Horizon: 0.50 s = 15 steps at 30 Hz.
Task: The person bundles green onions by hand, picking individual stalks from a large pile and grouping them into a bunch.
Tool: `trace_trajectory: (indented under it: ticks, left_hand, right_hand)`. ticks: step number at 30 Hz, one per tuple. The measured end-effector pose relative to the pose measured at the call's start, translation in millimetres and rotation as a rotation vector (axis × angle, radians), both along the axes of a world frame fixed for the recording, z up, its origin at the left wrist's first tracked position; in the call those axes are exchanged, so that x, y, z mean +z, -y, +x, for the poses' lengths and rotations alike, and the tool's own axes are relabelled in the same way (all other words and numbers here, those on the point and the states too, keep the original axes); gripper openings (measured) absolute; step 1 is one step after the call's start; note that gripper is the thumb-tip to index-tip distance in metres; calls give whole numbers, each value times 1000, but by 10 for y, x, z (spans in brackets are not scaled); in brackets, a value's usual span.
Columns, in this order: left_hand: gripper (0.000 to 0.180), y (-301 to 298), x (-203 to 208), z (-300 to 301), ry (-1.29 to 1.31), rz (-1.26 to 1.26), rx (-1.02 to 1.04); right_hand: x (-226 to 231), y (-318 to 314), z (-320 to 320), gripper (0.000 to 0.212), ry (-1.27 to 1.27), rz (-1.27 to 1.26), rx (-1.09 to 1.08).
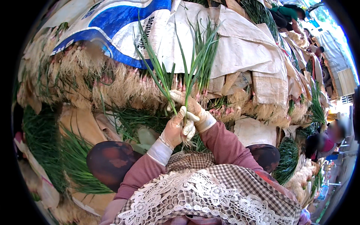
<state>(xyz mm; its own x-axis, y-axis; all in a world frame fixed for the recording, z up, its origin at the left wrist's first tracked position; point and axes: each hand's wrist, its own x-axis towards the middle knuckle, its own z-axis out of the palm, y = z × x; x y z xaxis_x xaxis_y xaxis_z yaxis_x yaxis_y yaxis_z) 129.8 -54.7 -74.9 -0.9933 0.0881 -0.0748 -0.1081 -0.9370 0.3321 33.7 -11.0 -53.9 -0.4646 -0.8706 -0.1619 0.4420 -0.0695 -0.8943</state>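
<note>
Both my hands wear pale gloves and meet in front of my lap. My left hand is closed around the lower stems of a few green garlic stalks, with pale roots hanging beneath it. Just above and to the right, my right hand is closed on the same stalks, its fingers reaching left across the stems. Their long green leaves fan upward and away from me. Where the fingers overlap, I cannot tell exactly which stems each hand grips. Behind them lies a long heap of bundled green garlic, pink bulbs and pale roots facing me.
A white and blue woven sack and beige sacking cover the heap. Loose green leaves lie to my left, beside my knee. More bundles are at the right, where other people are at work.
</note>
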Motion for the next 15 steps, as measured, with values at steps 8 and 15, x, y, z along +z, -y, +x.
trace_trajectory:
  ticks: [8,15]
  left_hand:
    - [44,-72,67,25,-28,119,9]
    - [28,65,-25,-79,309,-295,288]
  right_hand:
    - [-542,-392,101,20,-411,524,-59]
    - [-564,-630,-54,26,-904,965,-10]
